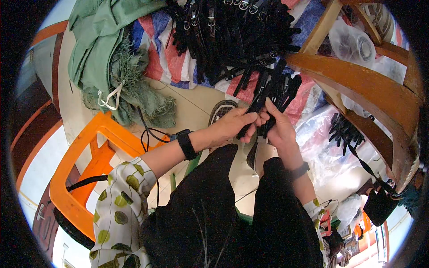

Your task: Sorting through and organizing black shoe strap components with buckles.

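Observation:
My left hand [236,124] and my right hand [279,125] meet just beyond my knees, fingers closed on a bundle of narrow black straps [278,87]. The bundle fans out away from me, and a few silvery buckle parts show among the straps. Both thumbs press near its lower end, where one dark strap pokes out under the left fingers. Farther off lies a large heap of similar black straps [228,38] with silver buckles. Its near edge comes close to the bundle I hold.
The heap lies on a red, white and blue striped woven sheet [167,49]. Green sacking [100,49] is at the far left, an orange plastic stool [73,174] at my left. A wooden chair frame [362,76] and clear plastic wrap [321,147] stand right, near another black strap bundle [346,132].

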